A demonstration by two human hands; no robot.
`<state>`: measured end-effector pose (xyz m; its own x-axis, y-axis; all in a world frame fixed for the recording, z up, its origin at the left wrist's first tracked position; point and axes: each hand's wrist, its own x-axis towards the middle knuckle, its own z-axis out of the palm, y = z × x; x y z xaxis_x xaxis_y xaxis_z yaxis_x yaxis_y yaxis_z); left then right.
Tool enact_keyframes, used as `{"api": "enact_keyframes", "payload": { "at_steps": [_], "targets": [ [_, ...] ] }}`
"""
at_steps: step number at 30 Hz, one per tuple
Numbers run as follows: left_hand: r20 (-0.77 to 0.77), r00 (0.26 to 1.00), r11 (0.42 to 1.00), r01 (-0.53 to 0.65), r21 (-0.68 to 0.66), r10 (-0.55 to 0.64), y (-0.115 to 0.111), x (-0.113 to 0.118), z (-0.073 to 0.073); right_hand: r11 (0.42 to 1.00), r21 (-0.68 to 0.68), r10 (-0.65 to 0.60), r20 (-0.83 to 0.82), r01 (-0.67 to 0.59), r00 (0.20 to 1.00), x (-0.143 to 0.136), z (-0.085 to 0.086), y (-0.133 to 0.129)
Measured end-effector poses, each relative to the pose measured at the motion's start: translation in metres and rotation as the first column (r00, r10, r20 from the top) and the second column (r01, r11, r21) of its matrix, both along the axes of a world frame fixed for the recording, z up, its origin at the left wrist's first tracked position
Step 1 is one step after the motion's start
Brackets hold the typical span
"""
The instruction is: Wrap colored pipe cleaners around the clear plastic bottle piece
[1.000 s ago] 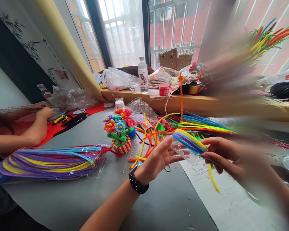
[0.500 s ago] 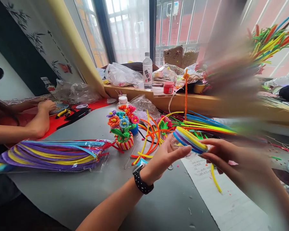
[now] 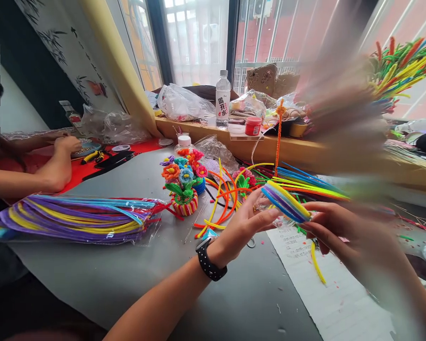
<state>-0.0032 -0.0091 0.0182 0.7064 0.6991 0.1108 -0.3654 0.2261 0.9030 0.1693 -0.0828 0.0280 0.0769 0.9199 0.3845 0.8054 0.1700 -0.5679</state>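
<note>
My left hand (image 3: pixel 243 227) is closed around a small clear cup, thumb toward me, a black dotted watch band on the wrist. Blue, purple, pale and yellow pipe cleaners (image 3: pixel 286 201) wind side by side around the cup. At its right edge, my right hand (image 3: pixel 335 227) pinches the pipe cleaner between thumb and fingers; the exact grip is partly hidden. A loose yellow pipe cleaner (image 3: pixel 317 263) shows below that hand, over a written paper sheet (image 3: pixel 301 279). Beyond my left hand stands a striped pot (image 3: pixel 185 207) of colourful pipe-cleaner flowers (image 3: pixel 186 175).
Bagged pipe cleaners (image 3: pixel 74 220) lie at left. Loose orange and yellow ones (image 3: pixel 227 208) spread behind my hands. A water bottle (image 3: pixel 223 102) and red jar (image 3: pixel 253 126) stand on the sill. Another person's arm (image 3: pixel 57 166) rests at far left. A blur covers the upper right.
The wrapped cup and both hands have shifted slightly right within the picture, and the cup's bands are turned a little more toward me. Both hands keep their hold.
</note>
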Motion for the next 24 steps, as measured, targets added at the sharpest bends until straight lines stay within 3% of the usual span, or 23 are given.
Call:
{"api": "enact_keyframes", "payload": {
  "at_steps": [10,15,18,21,24],
  "targets": [
    [0.051,0.998,0.998,0.02,0.067,-0.024,0.0,0.0,0.002,0.994,0.053,-0.1,0.029,0.098,0.995,-0.005,0.001,-0.002],
    [-0.009,0.995,0.986,-0.094,0.137,0.096,0.0,0.002,-0.002,0.986,0.165,-0.011,0.19,-0.02,0.982,-0.002,0.0,0.002],
    [-0.035,0.982,0.97,-0.18,0.163,0.188,0.0,0.003,-0.005,0.946,0.315,-0.039,0.339,-0.075,0.94,-0.002,-0.001,0.006],
    [-0.017,0.981,0.972,-0.19,0.139,0.195,0.0,0.003,-0.004,0.913,0.393,-0.059,0.386,-0.106,0.921,-0.004,-0.002,0.008],
    [-0.04,0.986,0.985,-0.161,0.056,0.163,0.0,0.003,-0.002,0.923,0.37,-0.039,0.356,-0.102,0.934,-0.007,-0.003,0.008]
  ]
}}
